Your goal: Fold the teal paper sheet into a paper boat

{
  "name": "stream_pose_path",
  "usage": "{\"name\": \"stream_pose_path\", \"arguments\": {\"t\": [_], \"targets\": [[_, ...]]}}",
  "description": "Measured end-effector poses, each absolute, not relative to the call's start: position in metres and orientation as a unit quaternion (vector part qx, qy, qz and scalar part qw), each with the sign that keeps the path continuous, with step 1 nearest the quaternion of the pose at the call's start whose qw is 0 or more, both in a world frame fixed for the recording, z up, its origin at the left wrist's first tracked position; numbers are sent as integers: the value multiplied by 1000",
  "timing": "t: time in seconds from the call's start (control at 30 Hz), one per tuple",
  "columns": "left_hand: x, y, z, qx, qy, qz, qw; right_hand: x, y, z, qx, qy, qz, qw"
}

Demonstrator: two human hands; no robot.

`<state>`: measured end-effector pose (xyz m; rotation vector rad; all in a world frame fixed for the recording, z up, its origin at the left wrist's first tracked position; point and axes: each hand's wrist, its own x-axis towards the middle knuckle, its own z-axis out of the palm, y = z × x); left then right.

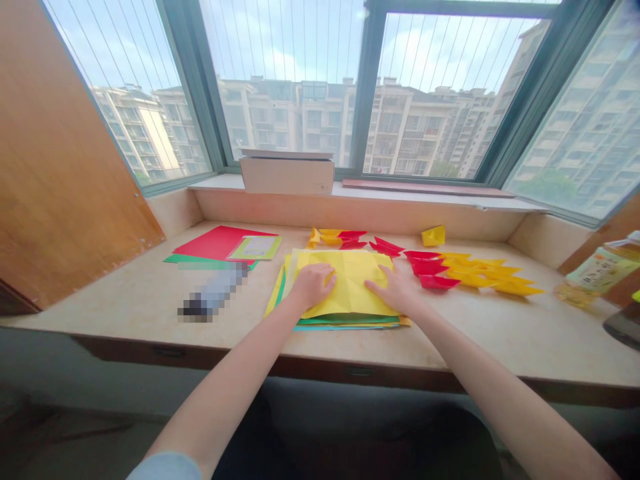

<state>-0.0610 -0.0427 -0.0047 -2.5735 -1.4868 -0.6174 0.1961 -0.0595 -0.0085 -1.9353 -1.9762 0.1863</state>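
Note:
A yellow sheet of paper (350, 283) lies on top of a stack of coloured sheets (345, 322) on the stone desk (150, 300). My left hand (313, 283) rests on the sheet's left part with its fingers curled and pressing down. My right hand (395, 290) lies flat on the sheet's right part, fingers stretched toward the left. Behind the stack sit several folded paper boats: red ones (430, 273) and yellow ones (493, 277), with more (340, 238) further back and a single yellow one (433, 235) near the sill.
Red and green sheets with a small booklet (223, 247) lie at the left. A blurred-out object (213, 298) lies beside them. A white box (287, 172) stands on the window sill. A drink bottle (597, 273) lies at the right edge.

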Motion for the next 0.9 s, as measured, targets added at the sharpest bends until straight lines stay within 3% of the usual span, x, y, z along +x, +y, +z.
{"name": "stream_pose_path", "arguments": {"t": [0.47,0.7,0.9], "targets": [[-77,-57,21,-814,-566,-126,39,182,-59,4,-658,-714,108,211],[-77,-66,10,-812,-580,-57,0,170,-77,11,-619,-773,41,133],[-77,-66,-4,-801,-595,-71,-16,157,-73,31,-531,-847,-24,-16]]}}
